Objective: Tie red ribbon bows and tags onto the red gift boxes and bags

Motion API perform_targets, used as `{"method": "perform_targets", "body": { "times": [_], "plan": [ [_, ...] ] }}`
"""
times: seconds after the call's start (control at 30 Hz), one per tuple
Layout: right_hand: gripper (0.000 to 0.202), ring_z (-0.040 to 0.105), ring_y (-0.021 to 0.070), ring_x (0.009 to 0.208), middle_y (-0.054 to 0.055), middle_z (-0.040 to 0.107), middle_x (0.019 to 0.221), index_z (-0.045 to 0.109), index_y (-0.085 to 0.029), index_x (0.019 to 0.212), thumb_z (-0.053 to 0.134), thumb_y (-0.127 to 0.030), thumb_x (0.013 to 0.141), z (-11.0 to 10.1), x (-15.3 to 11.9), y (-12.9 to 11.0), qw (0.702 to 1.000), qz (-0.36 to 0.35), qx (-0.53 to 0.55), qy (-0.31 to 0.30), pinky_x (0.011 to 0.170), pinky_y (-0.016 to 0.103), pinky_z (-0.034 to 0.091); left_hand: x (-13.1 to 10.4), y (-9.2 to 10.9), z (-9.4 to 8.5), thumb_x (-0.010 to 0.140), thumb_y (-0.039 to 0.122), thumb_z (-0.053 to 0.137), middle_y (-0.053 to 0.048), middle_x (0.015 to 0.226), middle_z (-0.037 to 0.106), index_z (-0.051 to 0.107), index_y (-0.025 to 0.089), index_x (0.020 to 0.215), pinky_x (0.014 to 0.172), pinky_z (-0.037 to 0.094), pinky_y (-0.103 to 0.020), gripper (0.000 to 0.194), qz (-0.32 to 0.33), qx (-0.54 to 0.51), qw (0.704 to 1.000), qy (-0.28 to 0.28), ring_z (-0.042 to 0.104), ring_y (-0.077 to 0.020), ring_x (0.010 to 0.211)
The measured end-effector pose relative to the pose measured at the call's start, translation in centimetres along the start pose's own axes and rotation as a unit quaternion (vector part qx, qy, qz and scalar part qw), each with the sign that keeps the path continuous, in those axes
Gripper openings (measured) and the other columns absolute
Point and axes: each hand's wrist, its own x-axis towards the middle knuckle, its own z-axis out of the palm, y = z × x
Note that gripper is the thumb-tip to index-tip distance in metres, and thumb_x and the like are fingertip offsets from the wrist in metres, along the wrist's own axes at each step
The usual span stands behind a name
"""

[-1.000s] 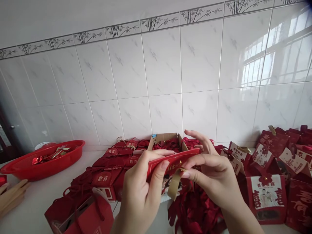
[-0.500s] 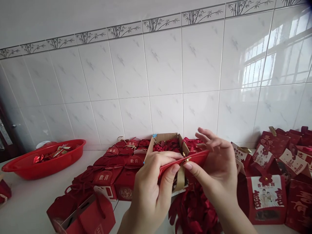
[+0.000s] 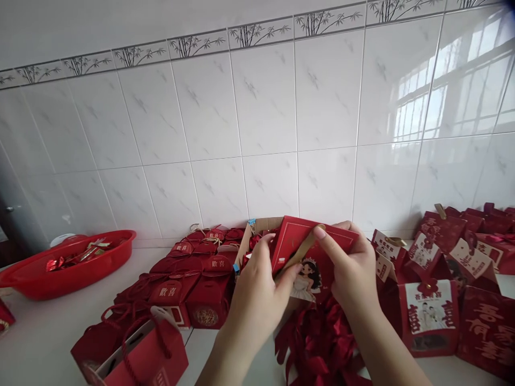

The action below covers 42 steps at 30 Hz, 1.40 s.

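Both hands are busy here, right in the middle! The left hand (image 3: 257, 289) is closed in a pinch at the lower left of a red box (image 3: 293, 236), thumb on the front by the lower end of a gold ribbon (image 3: 302, 250), fingers curled at the edge. Over to the right hand (image 3: 356, 262): thumb pressed flat on the ribbon's upper end, the other fingers tucked behind the panel, a firm grasp. The box is up off the white counter (image 3: 44, 343), held above a glossy heap of dark red ribbons (image 3: 317, 343) and in front of a cardboard carton (image 3: 243, 245).

Across the counter, a red basin (image 3: 92, 274) with shiny wrappers (image 3: 80, 256) sits far left, then packed rows of red boxes (image 3: 197, 289), with a small red bag (image 3: 156, 348) with rope handles just in front. More printed boxes (image 3: 429, 316) crowd the right. Behind it all, a wall of pale marbled tiles (image 3: 209, 118), a bamboo border along the top, a barred window reflected at right.

And the held box: red, tilted, thin line framing its panel, with a dark-haired figure in a white gown printed below the ribbon!
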Motion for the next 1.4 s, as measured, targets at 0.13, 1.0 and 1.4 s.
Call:
{"method": "perform_targets", "body": {
  "times": [0.13, 1.0, 1.4],
  "plan": [
    [0.034, 0.05, 0.0103, 0.051, -0.004, 0.056, 0.06, 0.051, -0.02, 0.071, 0.08, -0.037, 0.07, -0.5, 0.6, 0.1, 0.999, -0.017, -0.026, 0.026, 0.047, 0.021, 0.043, 0.7, -0.8, -1.4, 0.088, 0.039, 0.058, -0.008, 0.1, 0.07, 0.057, 0.021, 0.1, 0.075, 0.052, -0.035, 0.022, -0.039, 0.0, 0.999, -0.009, 0.067, -0.0242, 0.092],
    [0.017, 0.057, 0.0168, 0.058, 0.001, 0.062, 0.066, 0.052, -0.023, 0.083, 0.065, -0.015, 0.077, 0.6, -1.6, -1.7, 0.856, -0.384, -0.155, -0.309, 0.056, 0.035, 0.044, -1.8, 1.0, -6.7, 0.084, 0.02, 0.066, -0.002, 0.084, 0.068, 0.071, 0.027, 0.088, 0.071, 0.057, -0.026, 0.009, 0.078, -0.166, 0.983, 0.022, 0.067, -0.016, 0.077],
    [0.018, 0.053, 0.0148, 0.057, -0.001, 0.057, 0.064, 0.051, -0.023, 0.079, 0.068, -0.017, 0.076, 0.8, -2.0, -1.8, 0.876, -0.341, -0.104, -0.325, 0.054, 0.032, 0.042, -1.8, 2.4, -5.8, 0.076, 0.027, 0.074, -0.004, 0.072, 0.069, 0.071, 0.021, 0.074, 0.049, 0.05, -0.021, 0.008, -0.05, -0.297, 0.952, -0.048, 0.061, -0.0147, 0.061]
  ]
}}
